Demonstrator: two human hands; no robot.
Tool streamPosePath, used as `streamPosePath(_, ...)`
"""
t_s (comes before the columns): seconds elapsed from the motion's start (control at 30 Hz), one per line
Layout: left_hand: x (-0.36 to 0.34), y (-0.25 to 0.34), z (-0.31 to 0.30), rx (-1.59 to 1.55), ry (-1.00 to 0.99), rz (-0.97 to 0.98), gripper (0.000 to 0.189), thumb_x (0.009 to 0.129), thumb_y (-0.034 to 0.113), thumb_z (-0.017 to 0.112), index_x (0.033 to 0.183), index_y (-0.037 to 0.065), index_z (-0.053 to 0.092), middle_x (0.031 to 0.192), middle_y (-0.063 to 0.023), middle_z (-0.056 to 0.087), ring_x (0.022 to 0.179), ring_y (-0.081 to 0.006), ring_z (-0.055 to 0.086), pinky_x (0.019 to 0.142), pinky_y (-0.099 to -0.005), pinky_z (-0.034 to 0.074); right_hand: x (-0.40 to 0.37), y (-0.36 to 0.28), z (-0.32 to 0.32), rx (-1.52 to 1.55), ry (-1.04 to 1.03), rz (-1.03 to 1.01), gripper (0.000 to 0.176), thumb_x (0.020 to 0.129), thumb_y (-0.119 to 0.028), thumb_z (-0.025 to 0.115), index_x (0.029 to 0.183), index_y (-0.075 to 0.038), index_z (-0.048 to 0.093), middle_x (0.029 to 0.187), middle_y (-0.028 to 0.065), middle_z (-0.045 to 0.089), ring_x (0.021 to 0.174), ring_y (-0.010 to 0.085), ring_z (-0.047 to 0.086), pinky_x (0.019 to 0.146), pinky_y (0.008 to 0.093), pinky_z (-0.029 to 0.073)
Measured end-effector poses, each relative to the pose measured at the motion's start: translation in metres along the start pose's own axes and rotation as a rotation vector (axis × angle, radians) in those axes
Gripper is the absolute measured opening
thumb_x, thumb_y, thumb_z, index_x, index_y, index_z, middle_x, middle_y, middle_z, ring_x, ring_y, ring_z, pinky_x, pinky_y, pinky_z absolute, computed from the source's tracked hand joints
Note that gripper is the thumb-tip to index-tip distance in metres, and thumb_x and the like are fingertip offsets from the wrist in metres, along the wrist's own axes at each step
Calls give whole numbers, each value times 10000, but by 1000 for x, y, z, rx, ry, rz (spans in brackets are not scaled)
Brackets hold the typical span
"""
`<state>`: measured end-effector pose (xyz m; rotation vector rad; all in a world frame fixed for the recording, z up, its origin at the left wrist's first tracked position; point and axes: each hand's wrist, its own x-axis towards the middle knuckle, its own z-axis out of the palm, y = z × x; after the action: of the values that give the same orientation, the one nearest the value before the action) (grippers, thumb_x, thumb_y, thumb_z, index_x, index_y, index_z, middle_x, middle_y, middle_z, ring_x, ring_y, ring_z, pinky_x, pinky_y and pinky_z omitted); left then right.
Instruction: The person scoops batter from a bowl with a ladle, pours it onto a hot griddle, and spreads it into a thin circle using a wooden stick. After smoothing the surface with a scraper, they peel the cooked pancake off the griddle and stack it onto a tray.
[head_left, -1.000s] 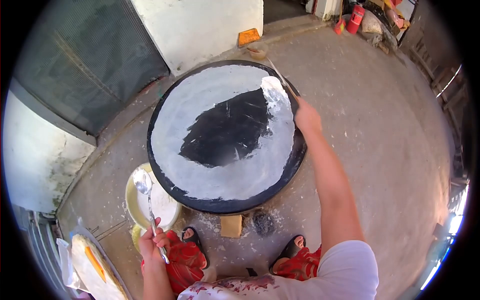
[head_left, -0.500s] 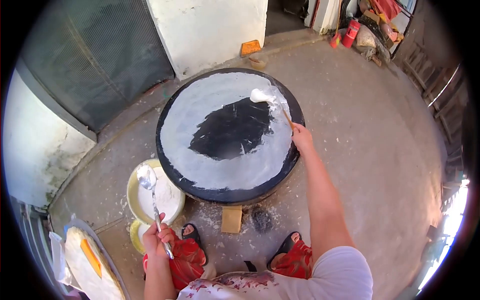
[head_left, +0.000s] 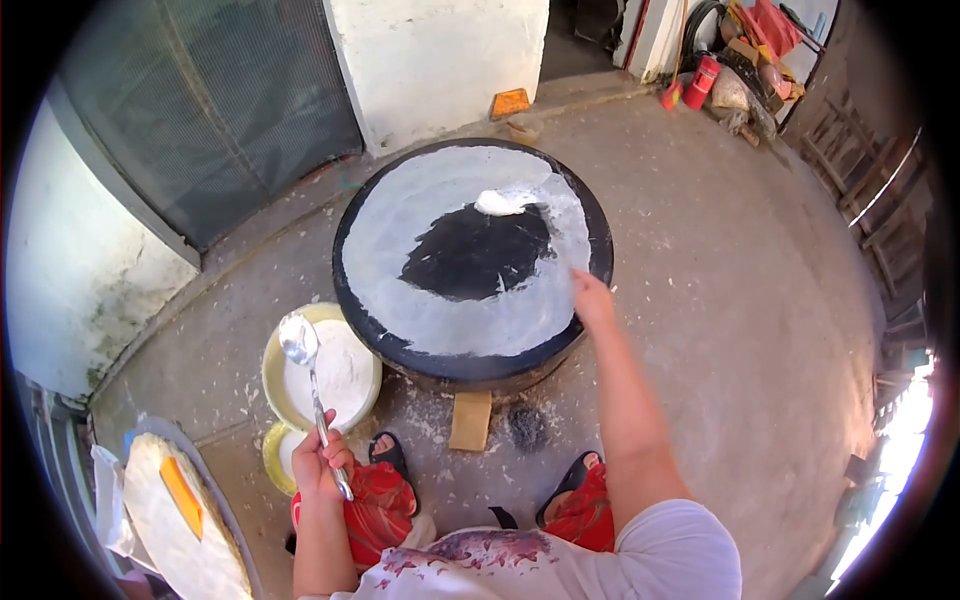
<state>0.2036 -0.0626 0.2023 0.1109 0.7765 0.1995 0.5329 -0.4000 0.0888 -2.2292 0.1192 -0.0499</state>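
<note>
A large round black griddle [head_left: 405, 348] carries a ring of thin white batter [head_left: 395, 225] around a bare dark middle. A thick white lump of batter [head_left: 500, 203] lies at the ring's upper inner edge. Over the griddle's right rim, my right hand [head_left: 593, 298] is closed on a batter spreader, now smeared by motion. My left hand [head_left: 322, 462] grips the handle of a large metal spoon [head_left: 300, 340], its bowl coated white. The spoon is held above a pale yellow basin [head_left: 272, 375] of white batter or flour.
A smaller yellow bowl [head_left: 275, 465] sits by my left leg. At lower left, a stack of pale flatbreads [head_left: 165, 510] bears an orange scraper [head_left: 182, 497]. A cardboard piece [head_left: 470, 420] lies before the griddle. Red fire extinguisher [head_left: 701, 84] and clutter stand at upper right.
The batter lump has slid left along the ring's upper inner edge. My right hand has drawn slightly nearer to me, its spreader now blurred. My left hand still holds the spoon; the view has shifted slightly.
</note>
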Motion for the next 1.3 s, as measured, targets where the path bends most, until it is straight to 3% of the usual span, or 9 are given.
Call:
streamPosePath(0.1,1,4,-3,11,-13,22,274,882,175,377,1085,21,477,667,-57,475,460,-99,394,376,-216,324,-3,-40,33,-86,-267,-27,287,847,-263,427,1074,-172,578,1015,128,592,933,281,566,794,350,440)
streamPosePath(0.2,-3,3,-3,37,-21,6,274,880,167,374,1090,13,459,671,-53,463,468,-98,392,384,-211,328,-17,-102,-2,-186,-176,85,283,848,-244,425,1067,-154,581,1010,144,588,932,286,562,797,346,436)
streamPosePath(0.43,-5,6,-8,60,-26,27,273,887,173,361,1086,11,456,691,-58,459,481,-95,385,389,-206,326,-17,-80,35,-141,-268,-208,276,839,-211,454,1078,-148,578,970,139,607,903,268,579,786,326,441)
streamPosePath(0.67,-9,6,-6,70,-42,35,267,888,172,363,1083,12,452,689,-58,458,479,-97,381,389,-208,323,-25,-45,36,-131,-26,-50,275,836,-237,456,1074,-173,580,967,122,608,875,277,585,764,361,451)
streamPosePath(0.73,-10,6,-8,57,-48,32,265,887,169,366,1082,10,449,689,-60,457,479,-96,383,388,-209,324,-38,-58,60,-187,-175,-290,277,841,-249,453,1090,-214,569,973,107,608,873,278,584,761,364,453)
streamPosePath(0.83,-11,7,-8,63,-48,26,268,886,169,365,1081,5,447,689,-64,456,480,-96,385,388,-209,324,-37,-83,42,-58,-447,-157,280,844,-261,451,1095,-207,563,997,109,599,903,281,571,766,367,449)
streamPosePath(0.93,-9,6,-8,61,-54,44,268,887,165,359,1078,-1,447,688,-68,456,479,-98,385,389,-211,325,-43,-100,31,-171,-135,-96,261,831,-206,485,1045,-103,590,920,126,620,847,255,592,737,327,451)
streamPosePath(1.13,-14,8,-12,63,-66,34,270,888,165,352,1081,-1,443,684,-69,457,478,-102,385,398,-214,328,-30,-81,36,-93,-415,-424,216,819,-182,511,999,-148,626,892,105,631,815,217,599,716,313,450)
streamPosePath(1.3,-14,7,-13,80,-62,48,274,889,167,349,1089,1,435,680,-68,457,479,-101,386,393,-212,327,-37,-80,-6,-273,-460,-96,228,813,-217,503,1008,-186,617,969,116,611,880,268,582,767,331,446)
